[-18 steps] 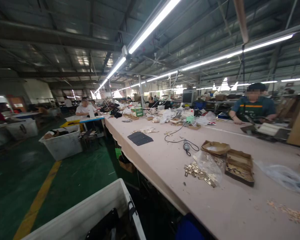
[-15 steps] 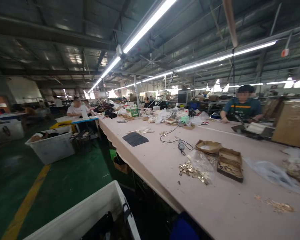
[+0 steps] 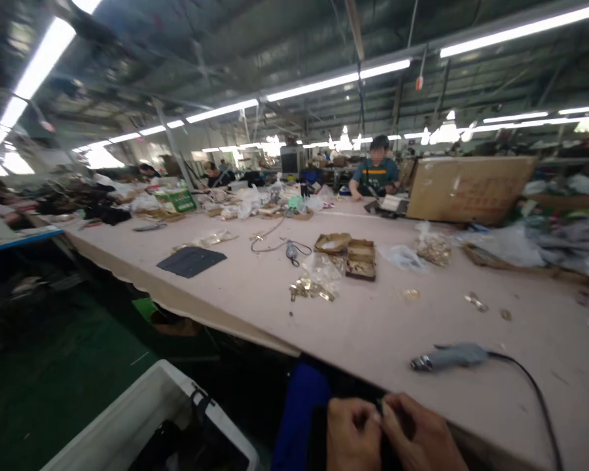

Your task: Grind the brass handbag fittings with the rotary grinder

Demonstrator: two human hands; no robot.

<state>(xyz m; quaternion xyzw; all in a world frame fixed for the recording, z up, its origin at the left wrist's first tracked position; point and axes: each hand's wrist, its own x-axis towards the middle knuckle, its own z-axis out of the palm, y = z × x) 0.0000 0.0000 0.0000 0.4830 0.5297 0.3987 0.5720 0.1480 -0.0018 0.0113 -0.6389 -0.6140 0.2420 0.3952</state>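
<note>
At the table's near edge, my left hand (image 3: 353,433) and my right hand (image 3: 419,432) are close together, fingers curled and pinched. Something small and dark lies between the fingertips, too small and hidden to name. Black material shows below and beside the hands. Beyond my right hand, a grey electric screwdriver (image 3: 452,356) rests on the table with its black cord trailing right. Neither hand touches it.
The pink-covered table (image 3: 255,297) holds metal fittings (image 3: 311,288), an open small cardboard box (image 3: 361,268), a dark flat panel (image 3: 191,261) and a large carton (image 3: 466,190). A white bin (image 3: 122,418) stands lower left. A co-worker (image 3: 375,171) sits across the table.
The view has swung to the right and slightly down. Both my hands and the electric screwdriver have come into view. The bin and fittings appear further left.
</note>
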